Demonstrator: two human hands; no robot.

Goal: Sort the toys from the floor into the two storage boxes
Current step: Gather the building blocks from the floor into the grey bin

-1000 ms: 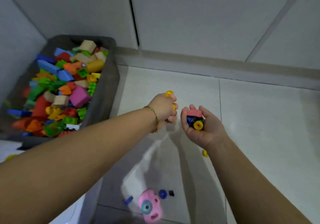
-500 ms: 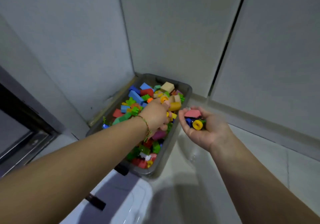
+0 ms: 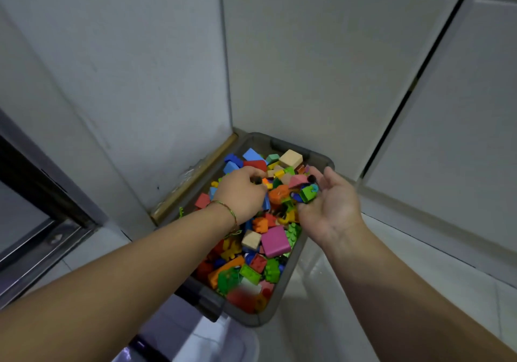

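Both hands over the grey storage box (image 3: 253, 319), which sits in the wall corner, heaped with blocks.

- My left hand (image 3: 242, 194): knuckles up, fingers curled round small pieces (image 3: 258, 180). Only a dark bit shows at the fingertips; I cannot tell how many it holds.
- My right hand (image 3: 328, 205): palm up, fingers loose and spread, not clamped. The green and blue toy (image 3: 307, 194) lies at the fingers' base, tipped toward the pile.

Risks as I judge them:
- The right hand sits close to the box's right rim. A careless tip sends the toy over the wall onto the floor (image 3: 363, 305).
- The pile is high and uneven, so dropped pieces may bounce or roll out.
- The left hand's small bits could scatter if it opens from this height.
- A pale container (image 3: 212, 342) sits just below the near corner, and strays may land in it unsorted.
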